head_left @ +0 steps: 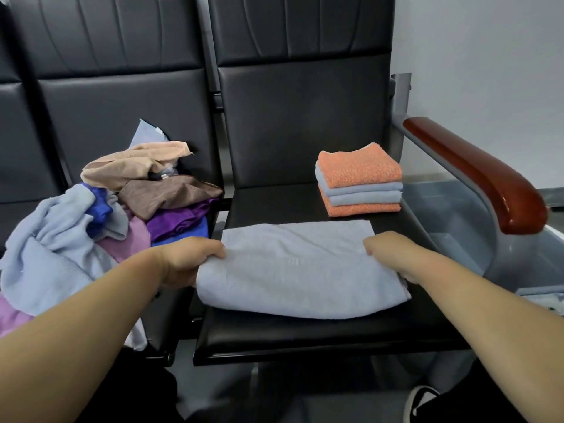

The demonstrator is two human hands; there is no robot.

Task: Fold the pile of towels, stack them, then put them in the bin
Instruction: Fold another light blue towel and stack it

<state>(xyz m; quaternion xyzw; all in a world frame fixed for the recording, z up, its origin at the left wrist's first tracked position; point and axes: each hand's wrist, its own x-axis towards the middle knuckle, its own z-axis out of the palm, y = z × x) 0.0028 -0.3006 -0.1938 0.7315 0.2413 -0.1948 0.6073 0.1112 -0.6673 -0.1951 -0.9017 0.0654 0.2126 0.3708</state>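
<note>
Towel (300, 270) lies on the seat (274, 199), long axis left–right, with one end in each grip: left hand (186, 262) curled round the left end, right hand (389, 254) holding the right end. Stack (360, 184) sits behind it, toward the right, nearer my right hand. Probable next fold: left end across to right.

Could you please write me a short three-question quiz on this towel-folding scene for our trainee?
1. True or false: the unfolded pile lies left of the folded stack.
2. The stack's top towel is: A orange, B purple, C brown.
3. Fill in: the left hand and right hand both grip the front towel, coloured light ___.
Key: 1 true; 2 A; 3 blue.
</note>
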